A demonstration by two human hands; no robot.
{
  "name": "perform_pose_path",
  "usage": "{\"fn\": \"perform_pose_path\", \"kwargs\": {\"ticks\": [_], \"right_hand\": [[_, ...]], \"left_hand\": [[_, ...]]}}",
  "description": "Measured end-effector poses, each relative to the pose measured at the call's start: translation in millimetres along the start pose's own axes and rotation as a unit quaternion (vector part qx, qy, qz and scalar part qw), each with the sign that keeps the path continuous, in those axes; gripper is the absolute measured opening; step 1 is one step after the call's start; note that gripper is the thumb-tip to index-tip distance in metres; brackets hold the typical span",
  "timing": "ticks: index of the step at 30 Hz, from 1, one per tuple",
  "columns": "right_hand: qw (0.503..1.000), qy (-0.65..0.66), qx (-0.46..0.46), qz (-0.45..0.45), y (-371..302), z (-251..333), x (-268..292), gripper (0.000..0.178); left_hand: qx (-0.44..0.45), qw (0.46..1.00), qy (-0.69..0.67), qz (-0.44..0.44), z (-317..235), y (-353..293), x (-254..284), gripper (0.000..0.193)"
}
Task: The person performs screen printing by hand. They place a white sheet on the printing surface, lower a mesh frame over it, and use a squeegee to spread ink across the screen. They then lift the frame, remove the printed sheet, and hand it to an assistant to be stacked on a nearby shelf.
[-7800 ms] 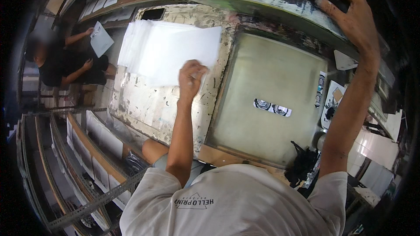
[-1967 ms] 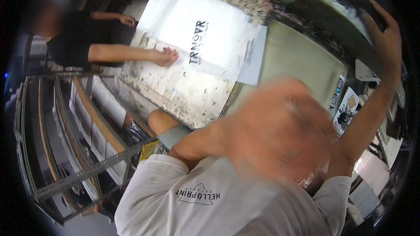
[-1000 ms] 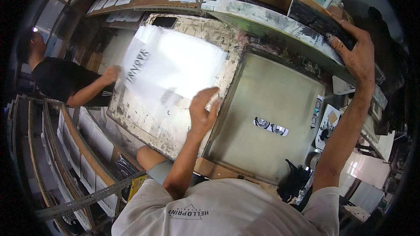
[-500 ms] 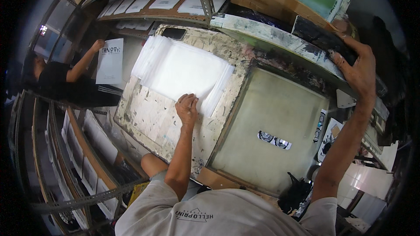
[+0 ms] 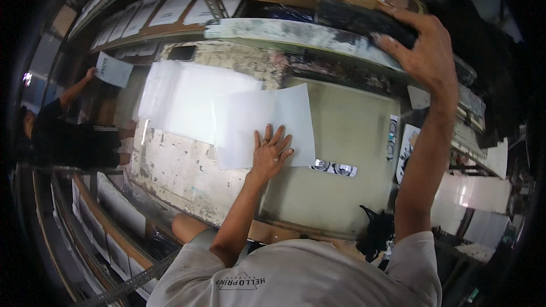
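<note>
My left hand (image 5: 269,156) lies with spread fingers on a white sheet (image 5: 239,119), which spans the gap between the stack and the glassy grey-green board. Behind the sheet's left side lies the stack of white sheets (image 5: 176,94) on the paint-spotted table (image 5: 187,165). At the upper right my right hand (image 5: 424,48) is wrapped round the end of a black, ink-stained bar (image 5: 364,20). That bar rests along a raised, paint-smeared white frame (image 5: 290,33). The frames do not show what exactly the bar is.
The grey-green board (image 5: 341,204) carries patterned tape strips (image 5: 335,167). A phone (image 5: 182,52) lies beyond the stack. Racks of printed sheets (image 5: 162,8) stand behind and at left (image 5: 119,199). Another person (image 5: 62,131) holds a printed sheet (image 5: 114,70) at far left. A black rag (image 5: 375,230) lies near right.
My left hand has drawn a sheet rightward off the stack onto the board, its fingers going from pinched to spread. My right hand stays on the bar. The other person's sheet has tilted.
</note>
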State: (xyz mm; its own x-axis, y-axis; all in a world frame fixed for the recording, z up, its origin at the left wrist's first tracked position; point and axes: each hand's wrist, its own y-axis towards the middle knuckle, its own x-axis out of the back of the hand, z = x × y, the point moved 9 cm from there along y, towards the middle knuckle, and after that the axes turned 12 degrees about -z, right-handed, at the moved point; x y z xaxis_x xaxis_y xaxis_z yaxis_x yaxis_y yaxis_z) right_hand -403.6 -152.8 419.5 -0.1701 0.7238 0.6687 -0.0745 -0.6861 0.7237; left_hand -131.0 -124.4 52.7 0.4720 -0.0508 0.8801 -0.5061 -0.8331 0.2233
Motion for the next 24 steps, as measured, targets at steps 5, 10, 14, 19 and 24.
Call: {"fn": "perform_pose_path", "kwargs": {"ticks": [5,10,14,19,24], "right_hand": [[0.999,-0.018,0.027,0.012,2,-17,-6,0.049],[0.999,-0.004,-0.031,0.028,9,14,9,0.056],[0.999,0.026,-0.018,0.034,13,13,7,0.054],[0.996,0.079,-0.026,0.042,17,-8,-6,0.047],[0.996,0.066,-0.025,0.058,18,-9,-11,0.045]], "left_hand": [[-0.094,0.995,-0.042,0.005,-62,43,-54,0.060],[-0.142,0.985,-0.102,0.002,-114,73,-97,0.059],[-0.157,0.981,-0.110,0.002,-153,74,-116,0.060],[-0.174,0.979,-0.085,0.067,-181,60,-130,0.061],[-0.178,0.978,-0.080,0.070,-191,48,-129,0.061]]}}
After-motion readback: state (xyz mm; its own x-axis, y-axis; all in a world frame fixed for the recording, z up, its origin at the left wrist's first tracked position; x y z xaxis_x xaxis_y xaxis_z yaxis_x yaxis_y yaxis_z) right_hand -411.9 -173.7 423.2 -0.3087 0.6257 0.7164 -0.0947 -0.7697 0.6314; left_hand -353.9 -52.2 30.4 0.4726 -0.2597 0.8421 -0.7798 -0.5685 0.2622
